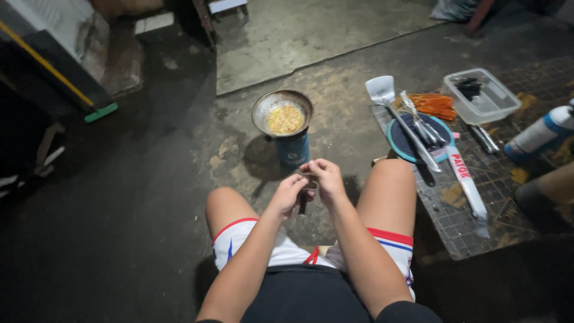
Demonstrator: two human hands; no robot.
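Both hands are up between the knees, pinched together on a small dark object (306, 192), too small and shadowed to name. The left hand (289, 195) curls closed round its near side, the right hand (326, 178) is bent over the top with fingertips shut on it, so the two hands meet on the one piece. Held close to the body like that, it sits right under the person's eyes, steadied from both sides.

Just beyond the knuckles stands a blue cylindrical can (292, 148) on the concrete floor (167, 179), with a worn round metal pan (282, 112) of yellow food resting on top, well within reach.

Off to the person's right lies a dark gridded mat (472, 227), and the tools are gathered on it, likely to keep them off the grimy floor: a round blue-rimmed plate (399, 142) with a white spatula (385, 96) and metal utensils laid across, a clear plastic tub (482, 96), an orange bundle (435, 104) beside it, and a white and blue canister (541, 134) lying at the edge.
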